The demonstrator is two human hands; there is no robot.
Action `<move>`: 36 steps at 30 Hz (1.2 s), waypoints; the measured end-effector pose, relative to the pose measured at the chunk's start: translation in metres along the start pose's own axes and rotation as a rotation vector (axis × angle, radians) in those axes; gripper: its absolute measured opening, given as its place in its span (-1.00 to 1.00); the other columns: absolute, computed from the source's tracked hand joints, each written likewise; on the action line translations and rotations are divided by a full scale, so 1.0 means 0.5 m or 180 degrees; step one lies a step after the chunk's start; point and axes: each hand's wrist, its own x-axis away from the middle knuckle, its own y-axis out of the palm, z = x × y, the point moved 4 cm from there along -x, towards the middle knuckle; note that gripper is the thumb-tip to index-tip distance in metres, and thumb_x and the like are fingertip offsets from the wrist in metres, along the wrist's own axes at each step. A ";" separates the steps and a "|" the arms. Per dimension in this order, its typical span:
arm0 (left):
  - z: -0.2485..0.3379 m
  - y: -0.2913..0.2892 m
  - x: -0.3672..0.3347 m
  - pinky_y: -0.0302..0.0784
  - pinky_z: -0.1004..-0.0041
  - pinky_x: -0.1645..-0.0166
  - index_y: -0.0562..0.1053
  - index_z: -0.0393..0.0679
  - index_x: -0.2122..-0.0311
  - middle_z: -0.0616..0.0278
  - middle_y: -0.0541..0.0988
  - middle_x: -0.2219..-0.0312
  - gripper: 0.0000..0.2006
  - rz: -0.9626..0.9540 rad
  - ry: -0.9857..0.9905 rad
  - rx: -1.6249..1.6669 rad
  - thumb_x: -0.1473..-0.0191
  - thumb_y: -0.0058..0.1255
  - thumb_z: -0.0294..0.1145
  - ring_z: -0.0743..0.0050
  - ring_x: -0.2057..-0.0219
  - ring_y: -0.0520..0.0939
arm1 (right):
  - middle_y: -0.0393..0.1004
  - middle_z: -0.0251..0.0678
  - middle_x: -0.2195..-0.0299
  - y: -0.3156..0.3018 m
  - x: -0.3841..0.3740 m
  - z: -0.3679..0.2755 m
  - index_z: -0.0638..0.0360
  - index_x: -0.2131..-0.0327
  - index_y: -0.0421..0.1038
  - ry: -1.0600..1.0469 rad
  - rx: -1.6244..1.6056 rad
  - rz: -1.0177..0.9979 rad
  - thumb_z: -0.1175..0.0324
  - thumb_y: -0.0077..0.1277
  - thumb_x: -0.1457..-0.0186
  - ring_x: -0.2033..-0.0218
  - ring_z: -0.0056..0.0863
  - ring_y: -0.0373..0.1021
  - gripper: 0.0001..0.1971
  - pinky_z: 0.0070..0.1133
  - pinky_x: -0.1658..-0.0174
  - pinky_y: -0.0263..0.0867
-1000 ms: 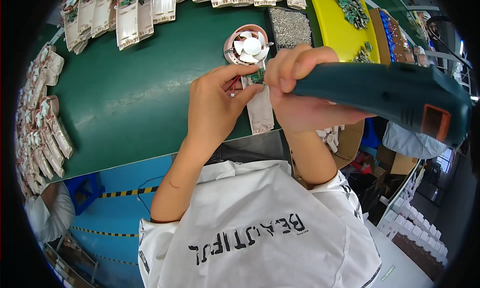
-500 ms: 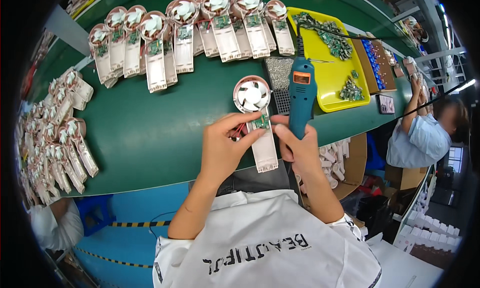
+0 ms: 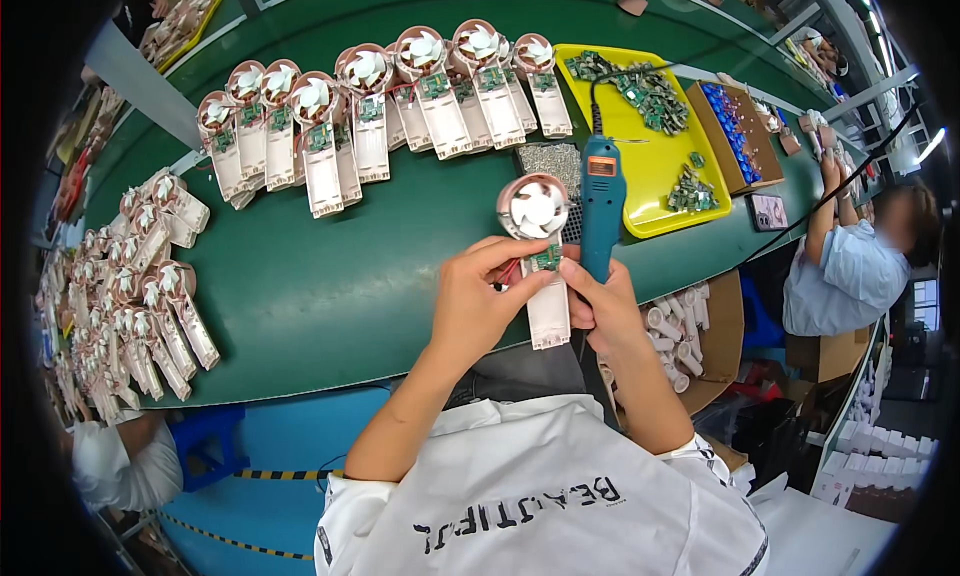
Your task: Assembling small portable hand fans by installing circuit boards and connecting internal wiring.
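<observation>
In front of me is a half-open handheld fan [image 3: 549,321], with a white fan wheel in a pink ring at its far end. A small green circuit board [image 3: 546,259] lies in the casing below the ring, red wires at its left. My left hand [image 3: 480,301] is closed, pinching the board's left side with thumb and forefinger. My right hand [image 3: 615,316] is closed around the lower part of a teal electric screwdriver [image 3: 602,206], which points away from me. The right thumb touches the board's right edge; its other fingers are partly hidden beside the casing.
Rows of fan halves [image 3: 375,161] lie across the far side of the green table [image 3: 290,276], more piled at left [image 3: 150,306]. A yellow tray [image 3: 650,196] holds circuit boards. Beyond it are a box of blue parts [image 3: 735,136] and a phone [image 3: 768,212]. A co-worker [image 3: 845,276] sits at right.
The view has shifted, so the table's contents sit lower. My right thumb has come in from beside the casing onto the board's edge. The left hand keeps its pinch.
</observation>
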 end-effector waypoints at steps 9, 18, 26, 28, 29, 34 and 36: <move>0.041 0.023 -0.232 0.47 0.56 0.25 0.60 -0.22 0.18 0.25 0.63 0.40 -0.68 -0.0059 0.0822 -0.0494 0.12 0.30 -0.43 0.66 0.39 0.54 | 0.20 -0.60 0.72 -0.010 -0.155 -0.169 0.13 0.37 0.38 -0.0283 0.0505 -0.0297 0.29 0.12 -0.14 0.79 -0.84 0.04 -0.83 -0.78 0.76 -0.15; 0.041 0.009 -0.465 0.44 0.59 0.39 0.60 -0.21 0.19 0.30 0.58 0.44 -0.68 0.0197 0.0932 -0.0873 0.14 0.32 -0.45 0.65 0.46 0.52 | 0.30 -0.52 0.62 0.006 -0.370 -0.293 0.13 0.45 0.33 -0.0375 0.0829 -0.0130 0.38 0.14 -0.07 0.72 -0.83 0.10 -0.83 -0.78 0.74 -0.12; 0.036 -0.029 -0.504 0.34 0.60 0.57 0.58 -0.21 0.15 0.38 0.53 0.57 -0.65 0.0287 0.0620 -0.1022 0.13 0.31 -0.43 0.71 0.64 0.44 | 0.31 -0.49 0.64 0.034 -0.447 -0.291 0.20 0.40 0.41 0.0004 0.0608 -0.0516 0.39 0.10 -0.09 0.74 -0.81 0.10 -0.88 -0.77 0.75 -0.11; 0.025 -0.046 -0.515 0.41 0.55 0.57 0.57 -0.23 0.14 0.33 0.54 0.58 -0.64 0.0400 0.0828 -0.1326 0.12 0.28 -0.39 0.62 0.63 0.53 | 0.30 -0.48 0.66 0.054 -0.450 -0.295 0.20 0.42 0.42 -0.0325 0.1031 -0.0354 0.38 0.12 -0.07 0.74 -0.79 0.10 -0.88 -0.75 0.74 -0.08; 0.034 -0.038 -0.506 0.46 0.50 0.52 0.57 -0.24 0.13 0.27 0.55 0.59 -0.63 0.0438 0.0834 -0.1579 0.11 0.26 -0.38 0.54 0.62 0.57 | 0.30 -0.48 0.66 0.055 -0.452 -0.289 0.20 0.42 0.42 -0.0336 0.1034 -0.0352 0.38 0.12 -0.07 0.74 -0.79 0.10 -0.88 -0.75 0.74 -0.08; 0.127 -0.020 -0.318 0.56 0.31 0.30 0.39 -0.18 -0.09 -0.08 0.61 0.26 -0.47 0.0501 0.1511 -0.2455 0.04 0.20 -0.35 0.21 0.43 0.69 | 0.27 -0.53 0.67 0.050 -0.445 -0.275 0.14 0.49 0.39 -0.0670 0.1466 0.0176 0.32 0.17 -0.04 0.74 -0.78 0.08 -0.82 -0.74 0.73 -0.09; 0.140 -0.065 -0.220 0.56 0.36 0.32 0.38 -0.17 -0.10 -0.04 0.62 0.22 -0.49 0.0241 0.1215 -0.2160 0.00 0.17 -0.37 0.25 0.41 0.70 | 0.27 -0.52 0.67 0.064 -0.447 -0.262 0.14 0.49 0.38 -0.0675 0.1486 0.0114 0.31 0.18 -0.04 0.76 -0.77 0.08 -0.81 -0.74 0.74 -0.09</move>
